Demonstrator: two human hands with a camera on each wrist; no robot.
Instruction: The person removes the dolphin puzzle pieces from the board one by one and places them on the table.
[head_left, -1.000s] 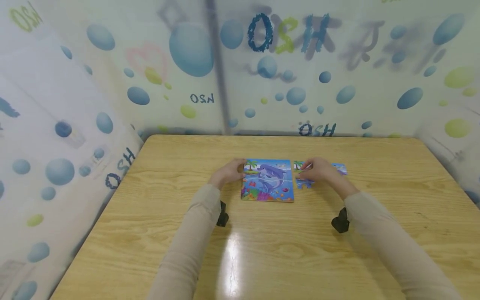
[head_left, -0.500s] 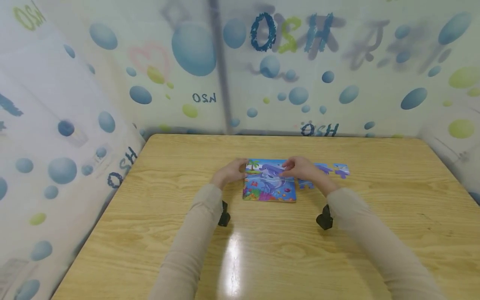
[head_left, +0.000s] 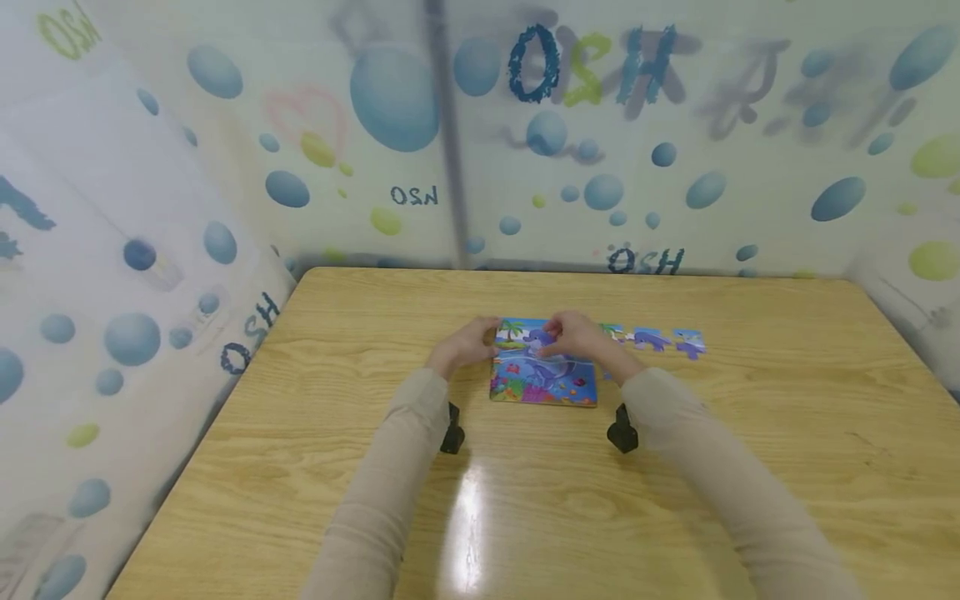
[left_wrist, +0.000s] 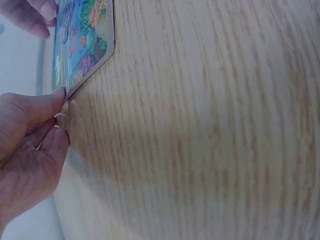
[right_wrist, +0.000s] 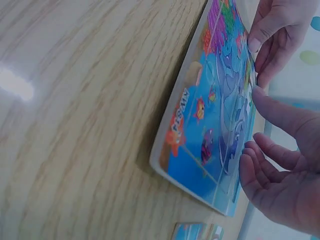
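Observation:
A flat jigsaw board (head_left: pixel 543 392) with a colourful dolphin and sea picture lies on the table. My left hand (head_left: pixel 467 340) holds its left side. In the left wrist view the thumb (left_wrist: pixel 59 94) rests on the board's corner, with curled fingers beside the edge. Over the upper middle of the board hovers my right hand (head_left: pixel 588 340), its thumb and fingers apart. The right wrist view shows nothing between that thumb (right_wrist: pixel 280 110) and the fingers. Whether those fingertips touch the board I cannot tell.
Loose jigsaw pieces lie right of the board: a palm-tree piece (head_left: pixel 611 331), a dolphin piece (head_left: pixel 651 338) and a blue-white piece (head_left: pixel 690 342). Another is mostly hidden behind the right wrist. The wooden table (head_left: pixel 540 500) meets a patterned wall (head_left: pixel 495 150) at the back.
My right hand has moved left from the loose pieces to over the board, leaving a piece lying beneath the palm-tree one. My left hand has stayed at the board's left edge.

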